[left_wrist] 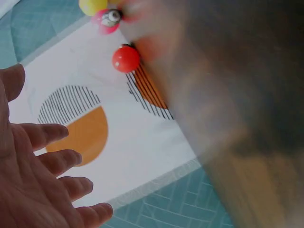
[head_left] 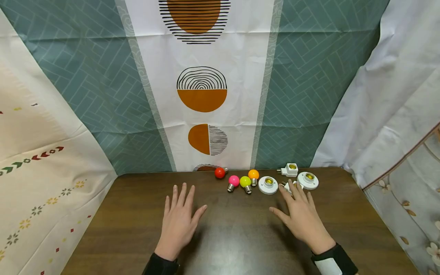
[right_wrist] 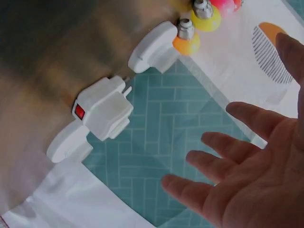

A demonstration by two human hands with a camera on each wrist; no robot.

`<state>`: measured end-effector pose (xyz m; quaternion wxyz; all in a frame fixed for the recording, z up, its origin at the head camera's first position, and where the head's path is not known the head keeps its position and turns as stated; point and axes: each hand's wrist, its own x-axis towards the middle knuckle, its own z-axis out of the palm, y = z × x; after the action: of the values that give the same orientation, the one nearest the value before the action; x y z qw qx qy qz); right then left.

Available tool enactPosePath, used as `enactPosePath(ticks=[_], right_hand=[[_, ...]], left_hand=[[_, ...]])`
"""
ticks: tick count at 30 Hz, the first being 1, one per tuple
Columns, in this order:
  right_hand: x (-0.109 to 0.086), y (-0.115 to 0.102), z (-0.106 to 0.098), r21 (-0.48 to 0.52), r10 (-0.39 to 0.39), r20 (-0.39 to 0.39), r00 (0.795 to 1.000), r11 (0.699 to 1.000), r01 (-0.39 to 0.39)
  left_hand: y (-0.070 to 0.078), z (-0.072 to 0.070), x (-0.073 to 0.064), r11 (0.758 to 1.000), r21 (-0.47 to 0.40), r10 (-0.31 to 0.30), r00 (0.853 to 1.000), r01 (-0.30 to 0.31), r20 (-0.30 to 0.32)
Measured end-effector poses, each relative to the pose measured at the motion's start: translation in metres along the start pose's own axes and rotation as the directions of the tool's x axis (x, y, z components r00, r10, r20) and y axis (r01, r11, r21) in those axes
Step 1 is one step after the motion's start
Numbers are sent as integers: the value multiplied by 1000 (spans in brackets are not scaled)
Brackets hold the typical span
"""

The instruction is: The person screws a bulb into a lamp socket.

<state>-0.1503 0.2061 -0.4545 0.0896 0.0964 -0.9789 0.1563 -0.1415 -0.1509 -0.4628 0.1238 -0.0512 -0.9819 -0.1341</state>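
Both hands are held palm down over the brown table, fingers spread and holding nothing. My left hand (head_left: pixel 179 223) is nearest a red bulb (head_left: pixel 219 173), which lies up and to its right. Beside that lie a pink bulb (head_left: pixel 234 180), a yellow-green bulb (head_left: pixel 245 181) and an orange bulb (head_left: pixel 253 174), each with a metal screw base. My right hand (head_left: pixel 302 221) has its fingertips overlapping a white plug-in socket (head_left: pixel 290 187), partly hidden in the head view. Around it are two round white lamp holders (head_left: pixel 268 185) and another plug-in socket (head_left: pixel 291 169). A red switch (right_wrist: pixel 80 112) shows on one plug-in socket.
The bulbs and sockets line the far edge of the brown table (head_left: pixel 137 214). Behind that edge hangs a green and white patterned cloth (head_left: pixel 295 95). Pale curtains stand on the left (head_left: pixel 51 183) and right (head_left: pixel 388 114).
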Motion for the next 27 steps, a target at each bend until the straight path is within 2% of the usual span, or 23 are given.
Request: enactPosePath(ticks=[5,9,15,21,27], right_hand=[[11,7,-6,38,-26,-82,996,999,29],[21,19,-7,69,7,-116,993,998,1],[36,44,3,96,109,-67,992,990,-102],[44,64,16,99,124,-29,992,988,-120],[51,71,25,93,163,7,987,982,-162]], left_hand=[[11,-1,6,999,-39,31,999,-32,-27],[18,2,9,997,-50,61,998,-63,-32],[25,10,12,996,-43,78,997,-78,-5],[30,16,13,997,-33,77,996,-76,49],[33,23,14,996,-58,77,994,-73,71]])
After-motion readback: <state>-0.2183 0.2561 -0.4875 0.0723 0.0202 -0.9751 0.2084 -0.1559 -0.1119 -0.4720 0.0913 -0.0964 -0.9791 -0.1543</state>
